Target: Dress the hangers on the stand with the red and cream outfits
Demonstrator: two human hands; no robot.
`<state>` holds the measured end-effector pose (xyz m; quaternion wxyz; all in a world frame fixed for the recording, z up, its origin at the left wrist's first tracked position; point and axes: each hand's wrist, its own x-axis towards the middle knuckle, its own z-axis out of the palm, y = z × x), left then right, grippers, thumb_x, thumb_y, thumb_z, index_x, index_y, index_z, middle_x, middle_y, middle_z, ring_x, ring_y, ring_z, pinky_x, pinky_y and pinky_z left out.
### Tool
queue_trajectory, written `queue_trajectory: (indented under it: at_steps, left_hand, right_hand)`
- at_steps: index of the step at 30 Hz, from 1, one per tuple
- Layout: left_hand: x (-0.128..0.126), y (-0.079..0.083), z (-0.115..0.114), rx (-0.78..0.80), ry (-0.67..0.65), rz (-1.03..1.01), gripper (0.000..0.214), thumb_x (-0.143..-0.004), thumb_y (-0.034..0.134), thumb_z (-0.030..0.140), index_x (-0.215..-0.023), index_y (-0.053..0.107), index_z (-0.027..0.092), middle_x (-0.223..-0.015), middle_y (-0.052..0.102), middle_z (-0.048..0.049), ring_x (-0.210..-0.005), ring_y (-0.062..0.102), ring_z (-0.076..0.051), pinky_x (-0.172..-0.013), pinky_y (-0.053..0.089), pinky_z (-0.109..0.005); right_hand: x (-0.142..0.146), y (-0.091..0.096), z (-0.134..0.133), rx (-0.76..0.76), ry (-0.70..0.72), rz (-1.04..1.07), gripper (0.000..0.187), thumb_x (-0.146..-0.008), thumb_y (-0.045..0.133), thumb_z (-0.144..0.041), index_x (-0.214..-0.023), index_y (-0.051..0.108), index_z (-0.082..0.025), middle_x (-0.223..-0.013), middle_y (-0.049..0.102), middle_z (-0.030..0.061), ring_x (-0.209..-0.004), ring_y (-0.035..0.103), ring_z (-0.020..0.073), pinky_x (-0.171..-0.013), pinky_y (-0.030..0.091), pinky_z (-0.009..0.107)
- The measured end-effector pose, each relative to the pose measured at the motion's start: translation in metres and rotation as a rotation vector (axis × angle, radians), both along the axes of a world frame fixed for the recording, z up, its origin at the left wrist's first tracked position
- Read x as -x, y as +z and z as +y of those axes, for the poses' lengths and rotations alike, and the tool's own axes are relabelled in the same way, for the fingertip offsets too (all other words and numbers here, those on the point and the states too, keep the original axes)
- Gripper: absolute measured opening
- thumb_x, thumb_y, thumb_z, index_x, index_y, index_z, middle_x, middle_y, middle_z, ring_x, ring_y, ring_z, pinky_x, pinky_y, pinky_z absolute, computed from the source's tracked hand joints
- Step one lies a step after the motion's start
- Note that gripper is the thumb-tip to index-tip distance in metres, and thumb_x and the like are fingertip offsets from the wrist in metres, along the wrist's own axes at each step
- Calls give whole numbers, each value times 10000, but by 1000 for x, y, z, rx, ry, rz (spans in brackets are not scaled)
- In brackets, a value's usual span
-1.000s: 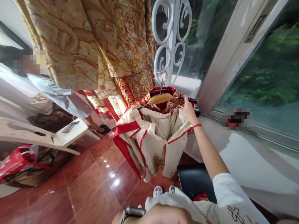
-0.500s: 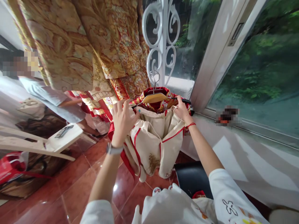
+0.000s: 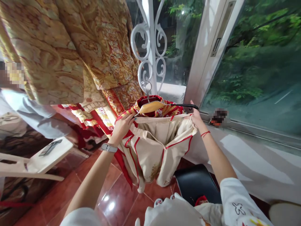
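Note:
Cream drawstring trousers (image 3: 150, 157) with red piping and gold embroidery hang in front of me, their waistband stretched wide. My left hand (image 3: 122, 128) grips the waistband's left side beside the left arm of a hanger (image 3: 151, 106), which has a gold middle and a black end. At the other side my right hand (image 3: 197, 117) has its fingers closed on the waistband, just below the hanger's black tip; some fingertips are hidden behind it. Directly behind is a red and gold brocade garment (image 3: 171, 108) with a round collar.
Gold brocade garments (image 3: 70, 47) hang at upper left, beside a white scrolled metal rack (image 3: 150, 40). A window frame (image 3: 199, 53) and wall stand on the right. Below is a black seat (image 3: 197, 182). Another person (image 3: 35, 110) is at far left, near a white chair (image 3: 51, 157).
My hands have moved apart, the right one outward along the hanger, and the waistband is stretched wider. My left hand has closed on the waistband's left side. The view has shifted right.

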<state>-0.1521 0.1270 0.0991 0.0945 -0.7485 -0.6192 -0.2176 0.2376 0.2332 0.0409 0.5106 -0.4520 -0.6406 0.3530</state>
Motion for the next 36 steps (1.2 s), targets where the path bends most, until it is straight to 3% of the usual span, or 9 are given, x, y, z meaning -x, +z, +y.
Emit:
queue_trajectory:
  at_steps: [7,9,11,16,20,22,25,29,36]
  left_hand:
    - [7,0,5,1,9,53,397,-1004,350,353,-1178,664,184,-1120,698,-143,-981,681,-268,-828,533,-350]
    - [7,1,4,-3,22,71,384,-1007,347,350,-1157,658,181,-1085,693,-140,-959,680,-261,-800,529,-334]
    - [6,3,3,-11,38,87,372,-1012,341,353,-1138,648,184,-1060,683,-132,-937,677,-255,-767,521,-319]
    - [7,2,2,15,81,64,371,-1009,335,359,-1128,633,173,-1013,649,-128,-845,657,-261,-710,514,-345]
    - [-27,-7,-2,-277,124,2,418,-961,428,297,-1309,564,110,-1208,613,-222,-1137,583,-348,-974,470,-513]
    - [-65,-10,1,-379,9,63,450,-932,457,243,-1352,549,112,-1331,573,-227,-1266,516,-354,-1074,402,-546]
    - [-133,-7,15,-274,-367,276,531,-931,451,224,-1460,480,179,-1497,498,-141,-1409,414,-313,-1188,293,-535]
    - [-186,1,43,-202,-441,362,602,-930,432,190,-1528,390,142,-1533,467,-135,-1434,389,-297,-1228,244,-515]
    - [-192,7,53,-241,-410,312,530,-909,452,122,-1436,501,109,-1416,552,-185,-1288,503,-308,-1132,355,-502]
  right_hand:
    - [-13,72,23,364,271,73,834,-602,707,-265,-1408,521,-158,-710,706,27,-569,627,192,-547,522,296]
    - [-11,90,25,309,197,-56,827,-578,721,-198,-1384,546,-136,-663,686,20,-540,596,183,-531,494,284]
    - [-7,98,24,108,83,-211,796,-567,730,-157,-1348,584,-135,-651,663,-1,-526,544,151,-534,456,257]
    - [4,92,19,-277,-143,-429,572,-693,665,-177,-1265,640,-162,-712,655,2,-557,463,123,-585,401,237]
    - [14,84,23,-328,-232,-500,546,-704,617,-133,-1247,650,-174,-633,599,-8,-564,450,144,-625,378,257]
    - [19,82,24,-335,-267,-520,549,-703,603,-123,-1247,649,-181,-614,572,-14,-559,446,148,-626,362,257]
    - [21,81,22,-349,-303,-529,528,-707,580,-122,-1227,650,-183,-606,554,-17,-553,449,150,-604,343,248]
    - [11,81,21,-349,-258,-528,554,-703,553,-122,-1251,618,-158,-578,531,-33,-537,462,151,-586,351,235]
    - [-16,87,26,-362,-61,-838,539,-715,496,-94,-1223,664,-160,-606,601,3,-556,489,161,-619,359,254]
